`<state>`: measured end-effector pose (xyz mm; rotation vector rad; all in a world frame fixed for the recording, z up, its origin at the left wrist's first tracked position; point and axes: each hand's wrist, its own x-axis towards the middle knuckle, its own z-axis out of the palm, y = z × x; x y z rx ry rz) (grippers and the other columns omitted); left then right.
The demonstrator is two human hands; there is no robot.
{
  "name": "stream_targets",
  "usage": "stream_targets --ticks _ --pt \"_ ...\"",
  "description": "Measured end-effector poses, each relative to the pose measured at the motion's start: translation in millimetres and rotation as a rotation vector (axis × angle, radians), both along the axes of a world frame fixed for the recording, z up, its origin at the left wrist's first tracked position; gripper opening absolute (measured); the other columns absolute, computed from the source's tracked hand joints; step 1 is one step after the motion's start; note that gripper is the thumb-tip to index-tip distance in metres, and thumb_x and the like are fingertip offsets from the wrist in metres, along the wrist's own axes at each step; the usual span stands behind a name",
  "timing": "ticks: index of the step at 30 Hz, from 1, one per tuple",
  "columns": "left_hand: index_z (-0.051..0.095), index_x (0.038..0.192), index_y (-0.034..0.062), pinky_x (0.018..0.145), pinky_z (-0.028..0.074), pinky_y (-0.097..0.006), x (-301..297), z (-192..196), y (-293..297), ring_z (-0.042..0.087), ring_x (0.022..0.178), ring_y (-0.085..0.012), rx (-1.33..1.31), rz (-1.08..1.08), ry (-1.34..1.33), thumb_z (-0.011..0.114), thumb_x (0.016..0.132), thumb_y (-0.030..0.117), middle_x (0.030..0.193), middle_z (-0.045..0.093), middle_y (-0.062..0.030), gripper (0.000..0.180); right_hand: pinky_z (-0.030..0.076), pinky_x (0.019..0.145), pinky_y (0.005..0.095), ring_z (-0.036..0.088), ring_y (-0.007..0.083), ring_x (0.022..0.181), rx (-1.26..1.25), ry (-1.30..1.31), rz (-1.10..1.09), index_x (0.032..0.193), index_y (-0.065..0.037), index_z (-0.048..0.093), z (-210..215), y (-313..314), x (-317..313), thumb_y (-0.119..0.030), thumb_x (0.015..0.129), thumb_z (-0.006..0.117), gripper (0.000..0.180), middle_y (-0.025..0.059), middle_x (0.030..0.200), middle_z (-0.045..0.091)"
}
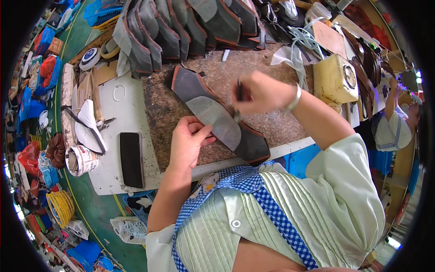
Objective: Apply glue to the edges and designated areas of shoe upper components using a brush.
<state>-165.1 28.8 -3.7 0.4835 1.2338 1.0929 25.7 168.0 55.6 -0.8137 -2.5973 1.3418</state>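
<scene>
A curved shoe upper piece (213, 115), dark grey with a lighter grey middle and reddish-brown edges, lies slantwise on the worn brown work board (276, 122). My left hand (190, 138) pinches its near edge around the middle, thumb on top. Over the far edge is my right hand (265, 93), closed around a dark-handled tool (239, 90). Motion blurs the tool's lower end by the piece's edge, so its kind cannot be made out. A bangle circles my right wrist.
Many similar upper pieces (181, 29) are stacked along the far side. On the left are a black phone (131, 159), a white sandal (89, 127), a wrapped tub (80, 160) and tape rolls (89, 58). A yellowish container (335, 80) stands at right.
</scene>
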Motion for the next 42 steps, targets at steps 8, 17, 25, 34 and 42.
stream_targets --ticks 8,17,25,34,42 --pt "0.045 0.103 -0.003 0.064 0.056 -0.028 0.4 -3.8 2.8 0.061 0.073 -0.0161 -0.013 0.025 0.024 0.061 0.081 0.0 0.084 0.059 -0.0083 0.028 0.051 0.066 0.0277 0.062 0.0162 0.072 -0.106 0.398 -0.178 0.079 -0.001 0.057 -22.9 -28.6 22.9 -0.008 0.074 0.065 0.012 0.0084 0.08 0.063" --pt "0.045 0.104 -0.0027 0.068 0.055 -0.029 -1.7 -1.2 1.3 0.061 0.077 -0.0168 -0.004 0.016 0.062 0.061 0.082 0.002 0.088 0.06 -0.0096 0.027 0.051 0.062 0.0252 0.062 0.011 0.067 -0.435 0.461 -0.298 0.089 0.0 0.056 -13.1 -42.9 62.3 -0.008 0.076 0.063 0.016 0.0073 0.075 0.063" --pt "0.045 0.103 -0.0029 0.068 0.055 -0.029 -0.9 -2.4 1.3 0.062 0.077 -0.017 0.009 0.03 0.013 0.061 0.082 0.002 0.087 0.059 -0.0088 0.027 0.05 0.063 0.0258 0.063 0.0155 0.07 -0.202 0.074 0.085 0.086 0.0 0.052 -10.6 -35.9 58.2 -0.005 0.076 0.062 0.015 0.008 0.082 0.064" --pt "0.046 0.104 -0.0002 0.068 0.054 -0.03 -1.9 -6.3 1.1 0.061 0.078 -0.0179 0.03 -0.007 0.026 0.06 0.083 0.005 0.089 0.059 -0.0087 0.026 0.05 0.062 0.0256 0.063 0.011 0.07 0.097 0.336 -0.323 0.087 -0.002 0.052 -42.1 -1.3 -5.9 -0.008 0.078 0.064 0.016 0.0083 0.079 0.063" --pt "0.047 0.105 -0.0031 0.068 0.054 -0.031 -0.8 -5.0 -0.4 0.061 0.079 -0.0185 0.023 -0.004 0.049 0.06 0.082 0.004 0.09 0.058 -0.0104 0.027 0.046 0.058 0.0224 0.056 0.0058 0.066 -0.086 0.087 -0.284 0.087 0.0 0.053 -7.0 -29.0 44.0 -0.008 0.079 0.064 0.016 0.0047 0.078 0.061"
